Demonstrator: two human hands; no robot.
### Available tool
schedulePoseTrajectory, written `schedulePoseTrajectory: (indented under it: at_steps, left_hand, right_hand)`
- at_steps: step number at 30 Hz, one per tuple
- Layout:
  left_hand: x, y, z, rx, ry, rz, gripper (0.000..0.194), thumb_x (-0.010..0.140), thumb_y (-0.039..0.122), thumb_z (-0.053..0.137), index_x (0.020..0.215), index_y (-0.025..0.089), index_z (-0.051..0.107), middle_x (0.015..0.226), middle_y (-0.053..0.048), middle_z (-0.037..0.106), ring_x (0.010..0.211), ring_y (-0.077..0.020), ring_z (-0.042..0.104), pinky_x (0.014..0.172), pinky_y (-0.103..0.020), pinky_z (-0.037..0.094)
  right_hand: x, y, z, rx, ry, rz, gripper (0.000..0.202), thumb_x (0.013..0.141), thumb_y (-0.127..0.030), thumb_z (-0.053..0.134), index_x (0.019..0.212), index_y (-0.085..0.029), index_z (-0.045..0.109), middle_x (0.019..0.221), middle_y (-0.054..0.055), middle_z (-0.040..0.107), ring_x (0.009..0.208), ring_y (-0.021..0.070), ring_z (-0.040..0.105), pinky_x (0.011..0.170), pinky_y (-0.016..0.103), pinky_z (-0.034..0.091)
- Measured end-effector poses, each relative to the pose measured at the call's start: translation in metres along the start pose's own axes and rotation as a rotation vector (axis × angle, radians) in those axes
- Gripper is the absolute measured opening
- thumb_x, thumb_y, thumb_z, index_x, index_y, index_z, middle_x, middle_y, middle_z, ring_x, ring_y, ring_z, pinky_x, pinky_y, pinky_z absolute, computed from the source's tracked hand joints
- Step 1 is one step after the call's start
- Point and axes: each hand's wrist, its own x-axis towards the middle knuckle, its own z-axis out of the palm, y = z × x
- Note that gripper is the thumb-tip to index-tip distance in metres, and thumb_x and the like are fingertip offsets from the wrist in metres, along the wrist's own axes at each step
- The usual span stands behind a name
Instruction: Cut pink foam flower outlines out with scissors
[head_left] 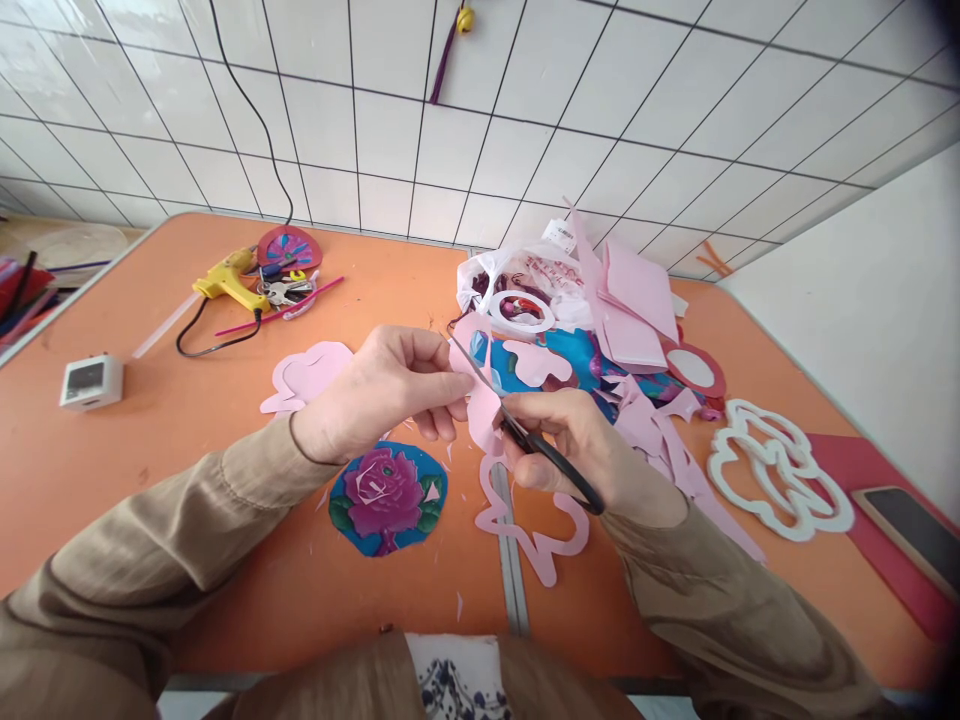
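Note:
My left hand [401, 385] pinches a piece of pink paper [484, 408] between thumb and fingers, above the middle of the orange table. Black-handled scissors [551, 455] are gripped in my right hand [566, 445], their blades against the pink piece and pointing away to the upper left. Below my left hand lies a round blue cutout with a purple flower [386, 490], small pink scraps on it. Under the scissors rests a pink curved outline offcut [544, 540]. Left of my left wrist sit pink cloud-shaped cutouts [307, 372].
A yellow glue gun [232, 282] with a black cord and a white cube device [91, 382] are on the left. Behind my hands stand a plastic bag [525, 280] and folded pink sheets [634, 300]. White cloud-shaped frames [776, 470] and a phone [915, 530] lie at right.

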Motion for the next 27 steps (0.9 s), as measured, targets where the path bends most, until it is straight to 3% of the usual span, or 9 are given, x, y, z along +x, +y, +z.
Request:
schedulePoseTrajectory:
  at_steps: [8, 27]
  left_hand:
    - [-0.003, 0.005, 0.003, 0.114, 0.057, 0.022, 0.017, 0.073, 0.007, 0.069, 0.058, 0.014, 0.063, 0.05, 0.001, 0.065, 0.042, -0.0077, 0.059, 0.04, -0.014, 0.046]
    - [-0.001, 0.002, 0.002, 0.047, 0.054, -0.042, 0.02, 0.074, 0.017, 0.073, 0.057, 0.013, 0.064, 0.051, -0.002, 0.066, 0.042, -0.0089, 0.06, 0.04, -0.016, 0.045]
  right_hand:
    - [0.0, -0.002, 0.002, 0.006, 0.037, 0.007, 0.057, 0.074, -0.071, 0.075, 0.081, -0.015, 0.065, 0.057, -0.005, 0.046, 0.05, 0.0077, 0.035, 0.046, 0.025, 0.03]
    - [0.004, -0.019, 0.004, -0.04, 0.05, 0.114, 0.057, 0.07, -0.07, 0.078, 0.073, -0.017, 0.059, 0.058, -0.006, 0.04, 0.053, 0.0087, 0.032, 0.048, 0.025, 0.03]
